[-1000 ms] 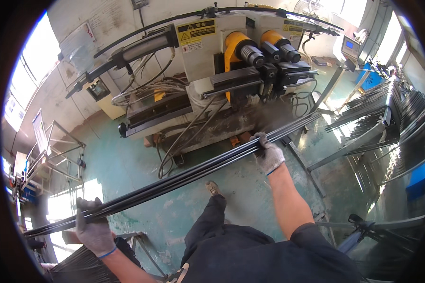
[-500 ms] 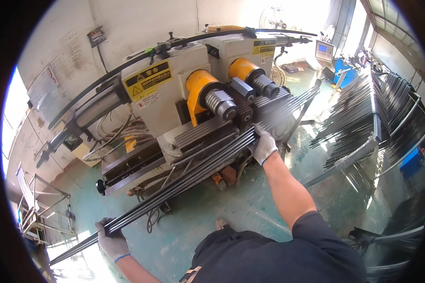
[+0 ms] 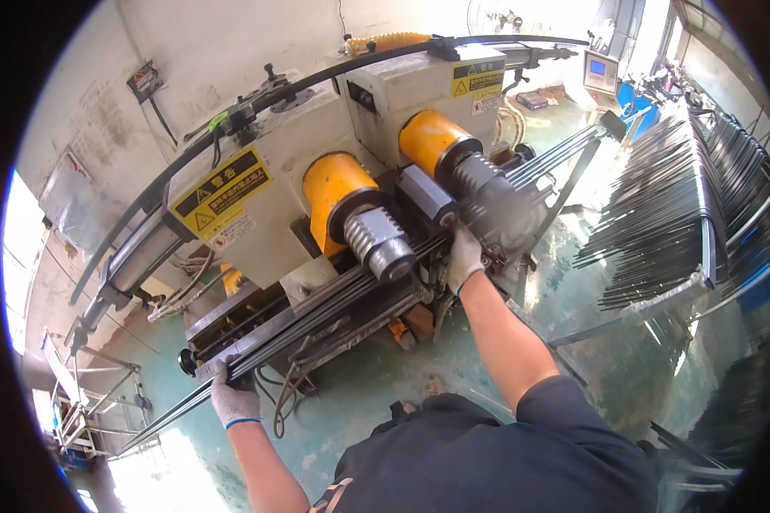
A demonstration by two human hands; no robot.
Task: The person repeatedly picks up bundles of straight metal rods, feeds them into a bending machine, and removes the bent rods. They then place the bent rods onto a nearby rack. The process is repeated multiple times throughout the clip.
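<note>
This is an industrial workshop. A heavy machine (image 3: 351, 184) bearing yellow warning labels (image 3: 222, 192) stands on a scuffed green floor (image 3: 351, 376), near racks (image 3: 612, 321) of long dark rods (image 3: 650, 218).

White-lit window (image 3: 24, 248): burned out.
Green painted floor (image 3: 351, 380): glared at lower left.
Slim grey metal rods (image 3: 316, 313): partly smeared.
Fisheye edges: bowed into black.

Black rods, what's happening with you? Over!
Left hand gripping black rods. Right hand at machine, grip hidden. Rods slanted along machine; ridged roller overlaps them in view.
</note>
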